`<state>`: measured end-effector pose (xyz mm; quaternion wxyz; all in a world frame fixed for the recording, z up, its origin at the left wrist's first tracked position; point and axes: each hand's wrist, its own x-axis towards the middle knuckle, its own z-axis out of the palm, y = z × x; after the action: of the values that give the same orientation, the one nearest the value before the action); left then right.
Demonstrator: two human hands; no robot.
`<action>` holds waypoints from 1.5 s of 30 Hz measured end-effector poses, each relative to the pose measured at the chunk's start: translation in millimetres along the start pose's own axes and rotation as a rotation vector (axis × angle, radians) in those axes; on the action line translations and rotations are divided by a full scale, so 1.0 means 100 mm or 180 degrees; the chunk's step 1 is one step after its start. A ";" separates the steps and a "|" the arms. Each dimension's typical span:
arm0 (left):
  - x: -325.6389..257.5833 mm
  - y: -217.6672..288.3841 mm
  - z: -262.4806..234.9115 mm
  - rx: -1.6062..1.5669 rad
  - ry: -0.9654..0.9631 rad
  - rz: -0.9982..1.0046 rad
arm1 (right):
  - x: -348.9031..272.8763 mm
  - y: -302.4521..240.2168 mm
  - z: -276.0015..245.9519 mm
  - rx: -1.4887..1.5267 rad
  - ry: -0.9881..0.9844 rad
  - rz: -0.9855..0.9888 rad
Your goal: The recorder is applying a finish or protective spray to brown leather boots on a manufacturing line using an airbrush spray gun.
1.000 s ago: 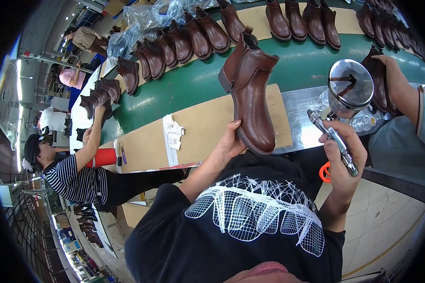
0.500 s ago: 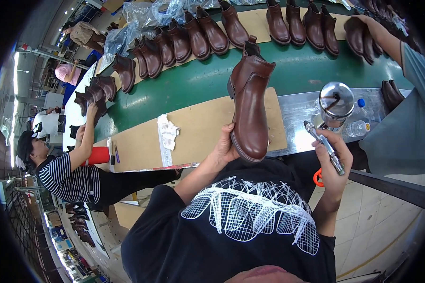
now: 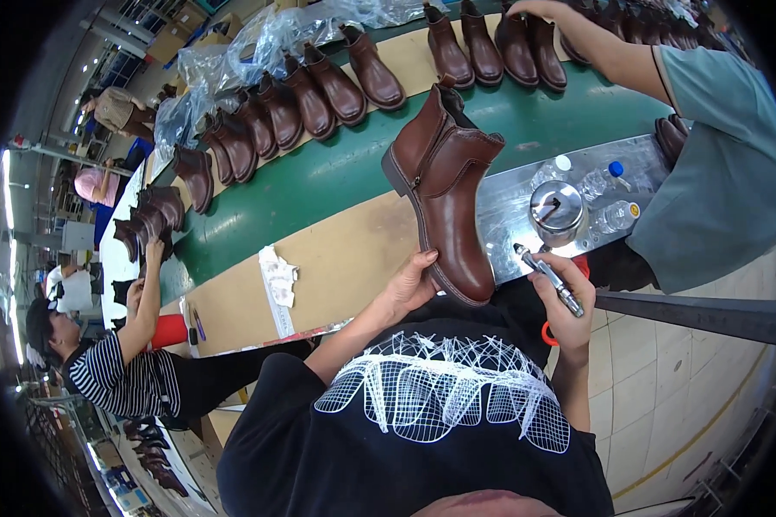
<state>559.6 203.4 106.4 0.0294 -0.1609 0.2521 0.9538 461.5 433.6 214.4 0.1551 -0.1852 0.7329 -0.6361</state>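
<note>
A brown leather ankle boot [image 3: 459, 202] is held up in front of me, toe down toward me, its zip side and sole edge showing. My left hand [image 3: 412, 286] grips it by the sole near the toe, thumb on the sole edge. To the right of the toe, my right hand [image 3: 567, 314] is closed round a slim silver pen-shaped tool [image 3: 557, 286] with a dark tip. The tip points up and left, apart from the boot. A round metal container [image 3: 557, 226] with a dark brown stick or brush in it stands just beyond the tool.
Clear plastic bottles [image 3: 614, 215] stand around the container on a metal sheet [image 3: 504, 220]. A white cloth [image 3: 278, 277] lies on brown board [image 3: 345, 250]. Rows of brown boots [image 3: 319, 99] line the green table [image 3: 259, 202]. Co-workers are at left and right; one arm [image 3: 612, 47] reaches over boots.
The boot has turned, so its zip side and sole edge now show more. My right hand with the tool has come closer to it. The whole view has shifted, showing more of the right-hand co-worker.
</note>
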 end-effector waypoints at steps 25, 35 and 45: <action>0.30 0.20 0.10 0.0417 -0.0024 -0.0225 | 0.20 -0.57 -0.08 -0.0557 -0.0797 -0.1045; 0.90 0.49 0.64 0.1109 -0.0392 0.0021 | 0.97 -0.96 0.27 -0.0512 -0.0417 -0.1379; 1.26 0.32 0.90 0.0586 -0.0543 -0.0228 | 1.43 -0.88 0.12 -0.0994 -0.0163 -0.1283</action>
<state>410.2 216.7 154.4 0.0994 -0.0847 0.3293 0.9352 347.5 345.5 300.7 0.0132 -0.3653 0.7664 -0.5283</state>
